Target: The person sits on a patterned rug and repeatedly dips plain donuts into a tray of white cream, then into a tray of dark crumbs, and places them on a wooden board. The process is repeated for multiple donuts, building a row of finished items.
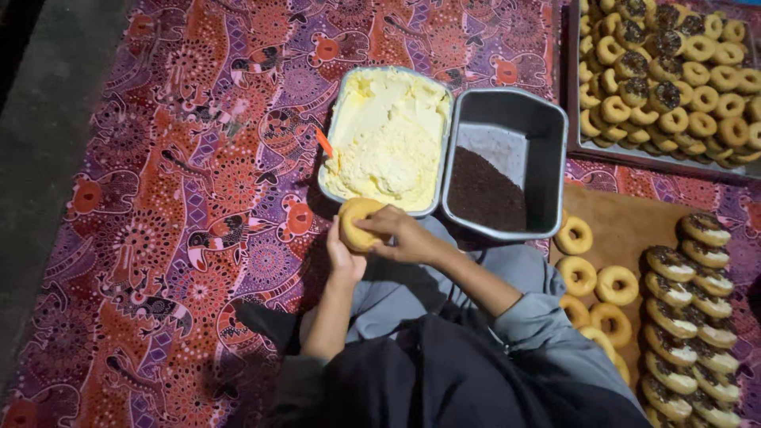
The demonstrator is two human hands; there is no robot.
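Cream tin (342,111): pale yellow cream, far centre, orange handle (324,143) at its left.
Sprinkle tin (547,127): dark, right of it.
Doughnut (357,224): plain golden ring, just near the cream tin.
Left hand (342,257): cups doughnut.
Right hand (404,236): fingers closed on the doughnut's edge.
Board (626,222): plain and topped doughnuts, right.

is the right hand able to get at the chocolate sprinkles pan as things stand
Probably yes: the right hand sits just before the open sprinkles pan, with nothing between, though it now rests on the donut held by the left hand.
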